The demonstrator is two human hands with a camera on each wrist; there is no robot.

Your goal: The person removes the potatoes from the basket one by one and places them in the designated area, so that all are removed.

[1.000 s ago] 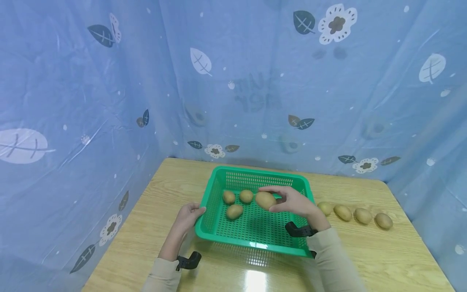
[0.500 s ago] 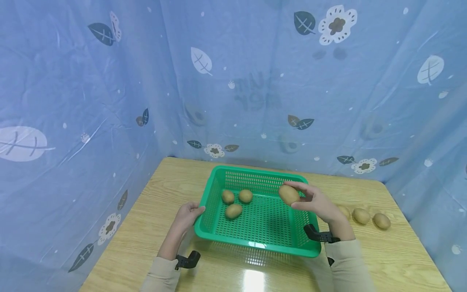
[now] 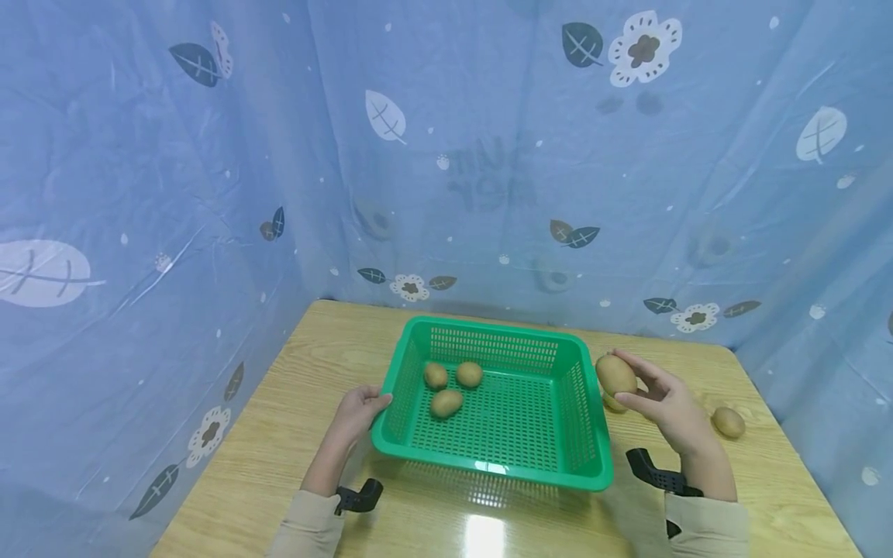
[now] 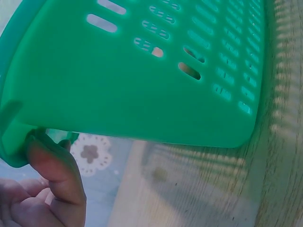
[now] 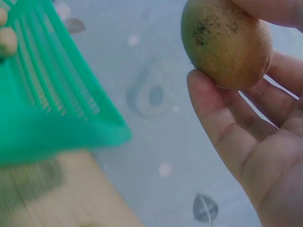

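A green plastic basket (image 3: 432,456) stands on the table, with 3 potatoes (image 3: 446,404) in its left half. My left hand (image 3: 354,418) grips the basket's left rim; in the left wrist view the thumb (image 4: 57,165) lies at the rim. Beyond the right rim, my right hand (image 3: 675,409) holds a potato (image 3: 615,375) raised between thumb and fingers. Dark specks mark that potato's skin (image 5: 227,42) in the right wrist view. Just below it, another potato (image 3: 614,403) shows partly on the table. The hand may hide more of the potatoes there.
A single potato (image 3: 729,422) lies farther right on the wooden table (image 3: 774,496). Blue patterned curtains (image 3: 488,194) hang behind the table and along both sides. Each wrist wears a black camera mount (image 3: 360,496).
My right hand has carried the potato rightward from above the basket's middle, past the right rim, to above the table. My left hand stays on the left rim.
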